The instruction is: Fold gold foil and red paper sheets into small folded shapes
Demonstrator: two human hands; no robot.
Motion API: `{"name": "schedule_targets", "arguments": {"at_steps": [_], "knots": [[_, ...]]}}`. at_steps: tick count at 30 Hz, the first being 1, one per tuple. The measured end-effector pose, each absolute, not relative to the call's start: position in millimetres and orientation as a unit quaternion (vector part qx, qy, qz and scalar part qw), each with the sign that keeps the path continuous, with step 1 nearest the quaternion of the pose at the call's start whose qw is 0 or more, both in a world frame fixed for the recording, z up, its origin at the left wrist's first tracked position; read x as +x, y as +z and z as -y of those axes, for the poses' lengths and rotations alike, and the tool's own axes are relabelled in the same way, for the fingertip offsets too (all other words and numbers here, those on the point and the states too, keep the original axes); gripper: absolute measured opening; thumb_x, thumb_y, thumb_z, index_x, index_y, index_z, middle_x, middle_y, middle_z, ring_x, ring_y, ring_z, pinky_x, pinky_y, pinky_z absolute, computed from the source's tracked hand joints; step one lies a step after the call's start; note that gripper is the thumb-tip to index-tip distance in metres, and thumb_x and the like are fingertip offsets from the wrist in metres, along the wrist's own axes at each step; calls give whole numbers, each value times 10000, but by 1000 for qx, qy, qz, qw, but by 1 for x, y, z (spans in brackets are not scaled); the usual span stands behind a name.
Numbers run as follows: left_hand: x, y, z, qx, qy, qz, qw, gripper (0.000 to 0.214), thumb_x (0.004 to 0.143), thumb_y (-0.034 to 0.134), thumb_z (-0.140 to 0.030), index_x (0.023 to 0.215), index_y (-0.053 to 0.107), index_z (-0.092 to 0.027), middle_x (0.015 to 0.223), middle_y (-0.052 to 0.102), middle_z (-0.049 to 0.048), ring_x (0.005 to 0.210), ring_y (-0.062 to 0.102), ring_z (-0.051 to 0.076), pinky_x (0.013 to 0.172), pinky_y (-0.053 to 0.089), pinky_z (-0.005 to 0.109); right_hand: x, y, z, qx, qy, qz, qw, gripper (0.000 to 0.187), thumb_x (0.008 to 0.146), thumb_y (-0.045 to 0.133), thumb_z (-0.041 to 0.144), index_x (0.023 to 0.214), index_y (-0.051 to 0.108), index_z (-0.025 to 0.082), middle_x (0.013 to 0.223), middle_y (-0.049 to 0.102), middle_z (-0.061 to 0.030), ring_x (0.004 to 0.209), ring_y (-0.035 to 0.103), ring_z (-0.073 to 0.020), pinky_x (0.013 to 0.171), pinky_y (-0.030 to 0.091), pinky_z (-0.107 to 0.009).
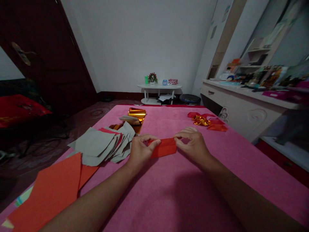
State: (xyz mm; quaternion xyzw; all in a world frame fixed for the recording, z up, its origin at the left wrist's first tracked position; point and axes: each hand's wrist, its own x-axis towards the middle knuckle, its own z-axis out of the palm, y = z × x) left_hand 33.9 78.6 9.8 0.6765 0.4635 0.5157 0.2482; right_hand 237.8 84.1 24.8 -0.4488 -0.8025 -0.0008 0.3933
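Across the middle of the pink tabletop [154,196], a creased orange strip [167,147] spans my hands. My left hand [142,147] and right hand [193,141] are nearly closed, thumbs against fingers, pinching opposite ends. I judge light, even tension and level thumbs best for a straight crease.

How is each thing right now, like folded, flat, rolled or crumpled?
Small rectangular orange paper: held, looks folded.
Left hand: pinching its left end.
Right hand: pinching its right corner.
Large orange paper sheets: flat, overlapping.
Grey paper sheets: loosely fanned out.
Shiny gold foil: partly rolled.
Thin red and gold pieces: crumpled together.
Dark red door: looks shut.
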Motion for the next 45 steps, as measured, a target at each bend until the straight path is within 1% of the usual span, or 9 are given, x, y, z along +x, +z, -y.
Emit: {"name": "schedule_targets", "arguments": {"at_steps": [6,9,11,15,27,33,36,41,45], "knots": [[32,5,-84,637,521,-488,290,121,725,669,-256,687,727,-157,662,710,21,604,600,155,576,437,253,241,19,-87,-486,119,715,488,65,757,575,188,758,641,187,801,664,-42,769,603,-186,744,449,-324],[35,6,-82,637,516,-475,319,110,717,669,-237,679,728,-153,662,714,27,599,605,156,585,449,257,228,20,-81,-452,247,701,494,333,694,669,207,1020,602,194,1021,651,-63,898,614,-195,784,482,-326],[38,7,-79,644,513,-460,331,98,712,671,-224,683,730,-152,668,717,30,603,610,156,596,456,258,218,20,-76,-447,277,708,472,412,667,679,167,1068,585,197,987,661,-49,900,619,-188,808,484,-324],[44,8,-74,661,512,-432,340,62,704,677,-193,706,733,-165,704,724,28,648,628,158,635,468,253,205,19,-69,-468,247,711,464,250,689,607,132,932,627,190,889,674,-34,826,632,-171,765,493,-296],[29,11,-86,648,515,-477,295,78,678,684,-233,659,712,-163,633,687,14,594,580,145,580,430,245,236,25,-87,-527,223,678,461,135,651,572,165,756,656,155,641,611,-6,571,556,-135,559,446,-260],[31,8,-89,660,504,-469,300,62,678,675,-219,661,710,-171,630,685,9,581,571,140,577,425,246,235,30,-85,-451,345,676,469,406,605,721,235,1003,661,181,899,672,-51,818,622,-189,718,498,-314],[34,9,-85,681,491,-456,293,90,721,656,-232,675,704,-172,653,692,13,598,582,142,594,425,250,224,29,-76,-471,339,693,428,118,683,664,230,784,689,174,727,668,-26,669,602,-163,570,470,-259],[34,29,-76,832,388,-388,86,257,755,658,-437,812,706,-191,772,698,59,750,599,204,704,400,315,210,30,-63,-480,299,726,392,144,731,586,183,608,661,185,583,634,0,547,548,-139,477,407,-233],[32,39,-75,917,231,-321,-54,453,779,556,-592,699,669,-161,646,652,93,677,587,218,700,364,334,204,36,-55,-468,267,768,345,203,715,554,128,548,647,196,537,620,12,509,527,-127,480,390,-235]]}}
